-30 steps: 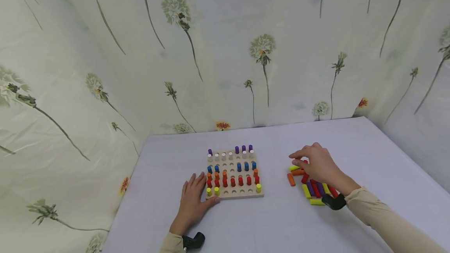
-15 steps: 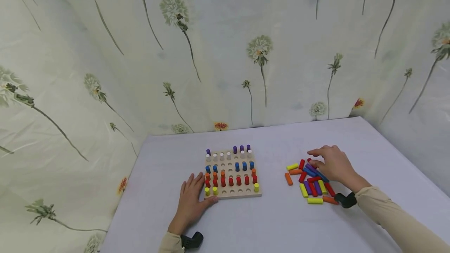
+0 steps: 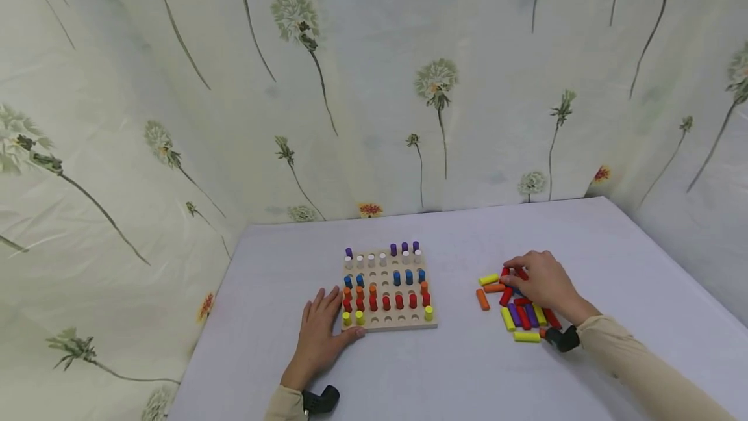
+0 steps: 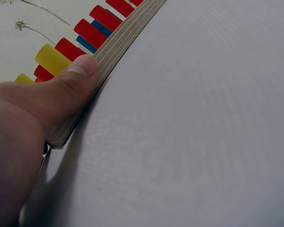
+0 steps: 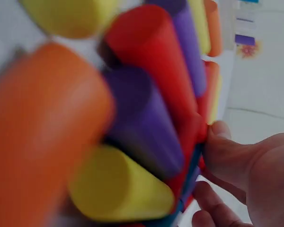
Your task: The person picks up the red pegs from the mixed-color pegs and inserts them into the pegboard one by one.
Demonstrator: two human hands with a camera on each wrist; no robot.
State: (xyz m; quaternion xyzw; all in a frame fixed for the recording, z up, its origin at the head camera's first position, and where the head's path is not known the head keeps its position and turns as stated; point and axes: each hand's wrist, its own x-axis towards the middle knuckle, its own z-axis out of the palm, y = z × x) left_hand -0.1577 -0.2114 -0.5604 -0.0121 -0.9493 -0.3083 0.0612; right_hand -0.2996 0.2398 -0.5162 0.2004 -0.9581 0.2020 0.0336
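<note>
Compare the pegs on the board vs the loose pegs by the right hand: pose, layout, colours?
Pegs on the board stand upright in holes, sorted in rows by colour; the loose pegs lie on their sides on the table, mixed in a pile. White shows only on the board. The left hand rests against the board; the right hand is on the pile. Both sets are same-style coloured cylinders.

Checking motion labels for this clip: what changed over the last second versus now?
The right hand went from the near-left edge of the loose pegs out to their far right side, then came back onto the pile; its fingers now curl over pegs there, though a firm grip can't be confirmed. A few loose pegs shifted slightly. The left hand stayed pressed against the pegboard, thumb on its edge; the standing pegs are unchanged.
</note>
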